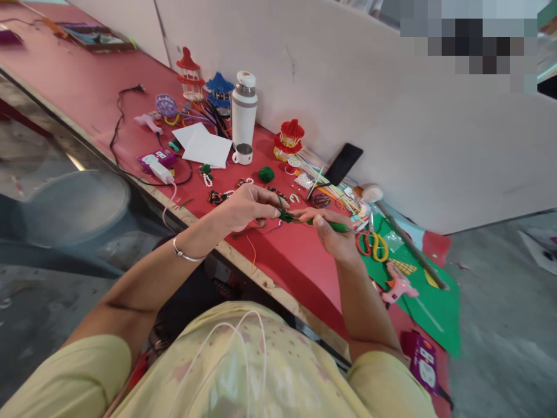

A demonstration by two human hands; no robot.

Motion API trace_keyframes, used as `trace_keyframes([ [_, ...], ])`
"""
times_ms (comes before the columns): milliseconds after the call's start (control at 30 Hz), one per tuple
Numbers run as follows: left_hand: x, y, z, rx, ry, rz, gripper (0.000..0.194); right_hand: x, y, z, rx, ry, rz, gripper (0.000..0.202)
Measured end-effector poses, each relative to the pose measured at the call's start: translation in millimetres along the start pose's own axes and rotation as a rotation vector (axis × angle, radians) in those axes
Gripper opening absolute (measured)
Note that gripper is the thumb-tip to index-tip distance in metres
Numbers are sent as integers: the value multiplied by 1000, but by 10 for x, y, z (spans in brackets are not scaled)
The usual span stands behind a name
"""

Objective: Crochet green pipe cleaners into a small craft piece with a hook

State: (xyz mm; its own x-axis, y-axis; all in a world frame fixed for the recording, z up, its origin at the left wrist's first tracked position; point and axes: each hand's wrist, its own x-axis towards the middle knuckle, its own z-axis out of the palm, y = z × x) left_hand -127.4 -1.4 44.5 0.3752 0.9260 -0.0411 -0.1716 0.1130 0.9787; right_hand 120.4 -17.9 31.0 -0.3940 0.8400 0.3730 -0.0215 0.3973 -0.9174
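Note:
Above the red table, my left hand (250, 208) pinches a small dark green yarn piece (286, 216) between thumb and fingertips, with a green strand rising at its fingers. My right hand (333, 229) is closed around a crochet hook with a green handle (337, 226). The hook's thin tip points left and meets the yarn piece; the exact loop is too small to make out. Just beyond my hands lies a ball of green yarn (266, 174). Dark multicoloured braided pieces with white beads (217, 197) rest beside my left hand.
A white bottle (244, 113) stands at the back near a metal cup (242, 154). Scissors (379, 247) and a pink glue gun (399, 283) lie right on a green sheet (448, 325). A phone (344, 164) leans by the partition. A grey stool (82, 203) is left.

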Motion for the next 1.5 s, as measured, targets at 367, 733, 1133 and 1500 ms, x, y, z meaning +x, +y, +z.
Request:
trace_keyframes([
  [367,-45,26,112,272,111,228,22,-37,-21,167,170,185,119,32],
  [733,-59,-116,109,-7,89,99,26,-34,139,191,192,345,184,64],
  [1133,-40,-199,126,-55,89,83,32,-75,238,316,189,427,160,61],
  [1500,-23,-181,152,-61,187,66,26,-157,191,197,-152,309,-162,40],
])
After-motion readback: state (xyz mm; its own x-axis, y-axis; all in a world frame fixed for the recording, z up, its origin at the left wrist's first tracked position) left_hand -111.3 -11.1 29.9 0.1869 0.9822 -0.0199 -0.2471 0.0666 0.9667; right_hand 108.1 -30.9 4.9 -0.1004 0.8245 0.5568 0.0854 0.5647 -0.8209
